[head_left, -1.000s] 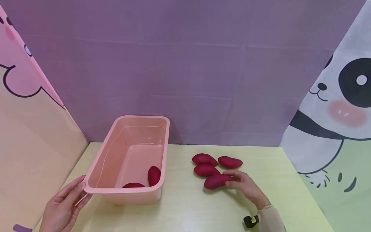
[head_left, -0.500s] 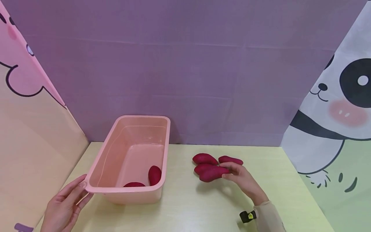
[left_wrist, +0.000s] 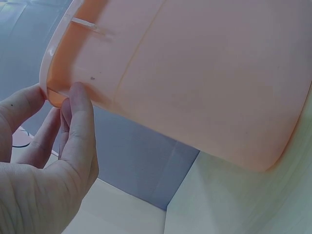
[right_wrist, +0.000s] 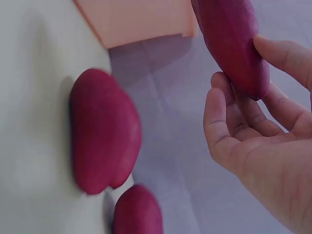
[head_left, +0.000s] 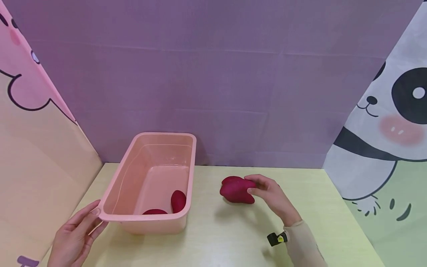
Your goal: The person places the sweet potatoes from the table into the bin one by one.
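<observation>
My right hand (head_left: 275, 198) pinches one end of a red-purple sweet potato (right_wrist: 234, 44) between thumb and fingers, raised off the table. In the head view it overlaps two others lying side by side; those sweet potatoes (right_wrist: 105, 131) show together in the right wrist view. Lower there, another sweet potato (right_wrist: 139, 212) is mostly covered by the hand in the head view. At the left, my left hand (head_left: 75, 237) grips the near left corner of a pink plastic tub (head_left: 150, 227), thumb on the rim (left_wrist: 48, 73). Two sweet potatoes (head_left: 178, 201) lie at its near end, one partly hidden by the rim.
The pale wooden table (head_left: 213, 241) meets a purple cloth backdrop (head_left: 233, 92) behind the tub. Cartoon-printed panels stand at both sides, with a panda (head_left: 400, 111) on the right one. A small black device (head_left: 275, 239) is at the right wrist.
The right hand has lifted the nearest sweet potato off the table and moved it left and away, over the other ones. The left hand keeps its place at the tub's corner.
</observation>
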### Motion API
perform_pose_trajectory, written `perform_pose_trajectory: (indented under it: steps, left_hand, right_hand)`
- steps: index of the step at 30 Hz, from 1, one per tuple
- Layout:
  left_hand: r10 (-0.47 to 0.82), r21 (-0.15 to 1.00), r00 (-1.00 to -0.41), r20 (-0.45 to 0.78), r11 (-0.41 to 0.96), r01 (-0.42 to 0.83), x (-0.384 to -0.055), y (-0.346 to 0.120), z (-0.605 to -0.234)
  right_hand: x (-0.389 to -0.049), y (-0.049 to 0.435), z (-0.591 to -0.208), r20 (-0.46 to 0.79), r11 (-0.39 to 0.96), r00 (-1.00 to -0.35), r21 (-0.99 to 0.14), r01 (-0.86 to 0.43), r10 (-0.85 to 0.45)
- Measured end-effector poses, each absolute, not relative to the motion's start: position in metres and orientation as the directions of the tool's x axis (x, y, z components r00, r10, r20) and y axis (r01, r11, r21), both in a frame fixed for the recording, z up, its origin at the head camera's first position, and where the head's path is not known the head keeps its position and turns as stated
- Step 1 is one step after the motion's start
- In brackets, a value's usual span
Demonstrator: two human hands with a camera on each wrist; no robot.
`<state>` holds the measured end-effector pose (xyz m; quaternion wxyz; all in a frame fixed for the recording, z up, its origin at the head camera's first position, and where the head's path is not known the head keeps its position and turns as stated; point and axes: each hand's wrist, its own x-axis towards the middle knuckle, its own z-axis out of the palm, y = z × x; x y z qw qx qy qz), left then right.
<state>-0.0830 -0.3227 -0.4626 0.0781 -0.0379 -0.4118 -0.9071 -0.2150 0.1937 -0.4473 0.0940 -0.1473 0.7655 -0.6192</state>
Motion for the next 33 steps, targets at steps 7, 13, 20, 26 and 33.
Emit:
perform_pose_trajectory:
  steps: [7, 13, 20, 26, 33]
  left_hand:
    - [-0.102, 0.742, -0.983, 0.150, -0.646, 0.180, -0.083, -0.323, -0.464]
    - [-0.099, 0.740, -0.983, 0.154, -0.647, 0.181, -0.083, -0.322, -0.464]
    - [-0.105, 0.740, -0.982, 0.159, -0.646, 0.188, -0.084, -0.321, -0.464]
    - [-0.104, 0.738, -0.981, 0.164, -0.646, 0.193, -0.085, -0.322, -0.466]
    - [-0.110, 0.737, -0.983, 0.144, -0.651, 0.181, -0.086, -0.323, -0.465]
  right_hand:
    - [-0.218, 0.171, -0.429, 0.060, 0.121, -0.931, -0.986, -0.110, -0.360]
    - [-0.221, 0.149, -0.414, 0.071, 0.107, -0.920, -0.987, -0.121, -0.386]
    - [-0.227, 0.124, -0.397, 0.080, 0.109, -0.904, -0.985, -0.137, -0.420]
    - [-0.234, 0.103, -0.385, 0.100, 0.130, -0.896, -0.977, -0.172, -0.433]
    - [-0.248, 0.068, -0.368, 0.120, 0.144, -0.881, -0.968, -0.206, -0.457]
